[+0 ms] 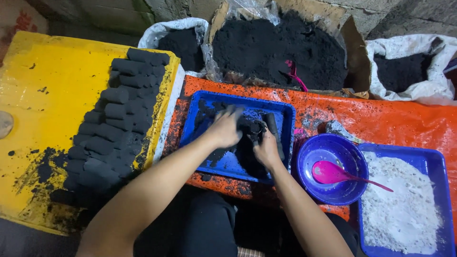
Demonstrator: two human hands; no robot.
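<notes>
Both my hands work inside a blue tray (285, 114) smeared with black powder. My left hand (224, 127) is blurred and rests flat over the black material in the tray. My right hand (265, 148) grips a black lump (254, 129) at the tray's middle. A black cylinder (272, 124) lies just right of that lump. Several finished black cylinders (116, 110) lie stacked in rows on a yellow surface (52, 85) to the left.
An orange sheet (390, 119) covers the work surface. A purple bowl (352, 166) holds a pink spoon (331, 172). A second blue tray (445, 185) with white powder (402, 204) sits at right. Sacks and a box of black powder (276, 47) stand behind.
</notes>
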